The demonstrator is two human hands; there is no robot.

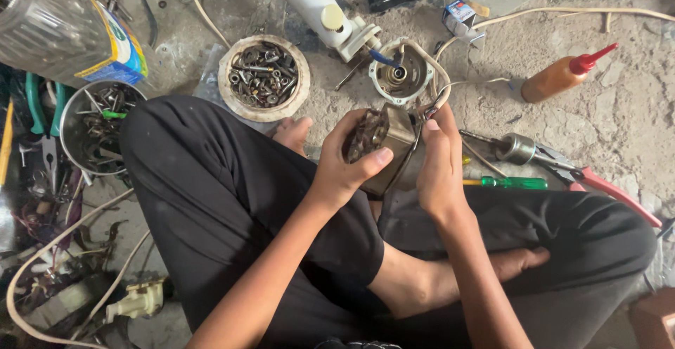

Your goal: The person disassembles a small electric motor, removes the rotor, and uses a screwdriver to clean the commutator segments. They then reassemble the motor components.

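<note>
I sit cross-legged on a sandy floor in black trousers. My left hand [348,162] grips a small metal motor stator [385,134] with dark copper windings, thumb across its front. My right hand [439,162] holds the same part from the right side, fingers up against its edge. Wires run from the stator up to a round white motor housing [401,76] lying on the floor just beyond it. A grey rotor with a shaft [513,148] rests on the ground to the right of my hands.
A round dish of screws and washers [264,76] and a metal bowl of hardware [98,125] sit at left. A green-handled screwdriver [513,182], red-handled pliers [608,188], an orange squeeze bottle [562,74], a white tube [313,1] and a white plug [137,301] lie around.
</note>
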